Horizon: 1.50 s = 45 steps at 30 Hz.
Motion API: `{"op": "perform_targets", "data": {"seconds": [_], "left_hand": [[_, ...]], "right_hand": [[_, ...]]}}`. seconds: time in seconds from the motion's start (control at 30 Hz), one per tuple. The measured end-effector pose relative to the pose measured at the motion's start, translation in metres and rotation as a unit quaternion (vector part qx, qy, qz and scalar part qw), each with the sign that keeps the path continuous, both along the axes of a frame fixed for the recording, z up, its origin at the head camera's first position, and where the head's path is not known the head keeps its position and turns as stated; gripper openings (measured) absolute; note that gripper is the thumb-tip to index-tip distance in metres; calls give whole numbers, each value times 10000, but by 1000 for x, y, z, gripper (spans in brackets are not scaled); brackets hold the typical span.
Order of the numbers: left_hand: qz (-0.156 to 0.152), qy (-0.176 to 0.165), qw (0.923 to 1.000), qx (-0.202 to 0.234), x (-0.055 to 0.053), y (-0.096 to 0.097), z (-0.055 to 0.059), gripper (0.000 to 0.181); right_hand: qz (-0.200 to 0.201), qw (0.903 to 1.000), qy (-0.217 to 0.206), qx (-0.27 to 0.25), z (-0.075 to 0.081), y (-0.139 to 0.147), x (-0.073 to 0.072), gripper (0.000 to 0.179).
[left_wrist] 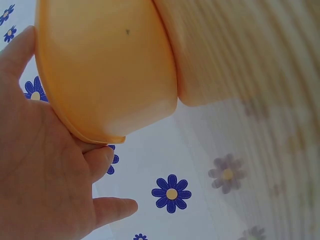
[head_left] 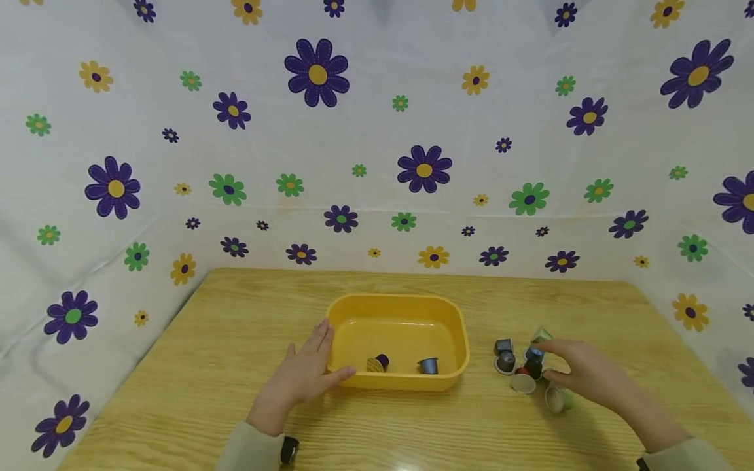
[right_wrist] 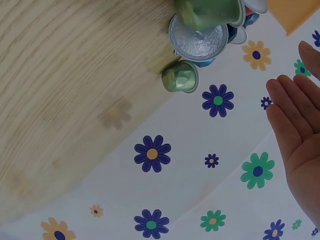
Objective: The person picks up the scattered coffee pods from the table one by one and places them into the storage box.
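My left hand (head_left: 302, 378) rests against the left end of a yellow plastic tray (head_left: 400, 381), fingers extended along its rim; the left wrist view shows the palm beside the tray wall (left_wrist: 110, 75). Inside the tray lie a gold-and-purple coffee capsule (head_left: 376, 364) and a blue coffee capsule (head_left: 429, 366). Over a loose cluster of capsules to the right hovers my right hand (head_left: 592, 374), thumb and fingers apart. In the right wrist view its fingers (right_wrist: 292, 107) look fairly straight and hold nothing. A green capsule (right_wrist: 180, 77) stands at the cluster's edge.
Near the right hand are a grey capsule (head_left: 504, 362), a red one with its pale lid forward (head_left: 523, 383), and another pale-lidded green one (head_left: 556, 399). The wooden table (head_left: 235, 340) meets a flower-print cloth (head_left: 377, 196) at the back and sides.
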<state>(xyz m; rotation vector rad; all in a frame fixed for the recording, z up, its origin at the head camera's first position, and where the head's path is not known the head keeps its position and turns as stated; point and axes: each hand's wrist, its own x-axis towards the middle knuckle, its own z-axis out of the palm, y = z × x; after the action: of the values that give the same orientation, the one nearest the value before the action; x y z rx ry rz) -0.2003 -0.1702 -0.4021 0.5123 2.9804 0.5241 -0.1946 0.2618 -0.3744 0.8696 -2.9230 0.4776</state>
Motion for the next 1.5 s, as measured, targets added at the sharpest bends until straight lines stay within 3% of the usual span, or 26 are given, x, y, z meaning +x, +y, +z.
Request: {"op": "perform_targets", "data": {"seconds": [0.23, 0.47, 0.77, 1.07, 1.5], "left_hand": [[-20, 80, 10000, 2, -1, 0, 0, 89], [7, 189, 9997, -120, 0, -5, -2, 90], [-17, 117, 9999, -83, 2, -2, 1, 88], [17, 103, 9999, -74, 2, -1, -1, 88], [15, 135, 9999, -40, 0, -1, -3, 87]], "right_hand": [[-93, 9997, -60, 201, 1, 9, -4, 36], [-177, 9984, -94, 526, -16, 12, -13, 34], [-75, 9976, -442, 519, -28, 20, -17, 32], [-381, 9934, -995, 426, -35, 21, -21, 23], [-439, 9920, -1071, 511, -39, 22, -24, 24]]}}
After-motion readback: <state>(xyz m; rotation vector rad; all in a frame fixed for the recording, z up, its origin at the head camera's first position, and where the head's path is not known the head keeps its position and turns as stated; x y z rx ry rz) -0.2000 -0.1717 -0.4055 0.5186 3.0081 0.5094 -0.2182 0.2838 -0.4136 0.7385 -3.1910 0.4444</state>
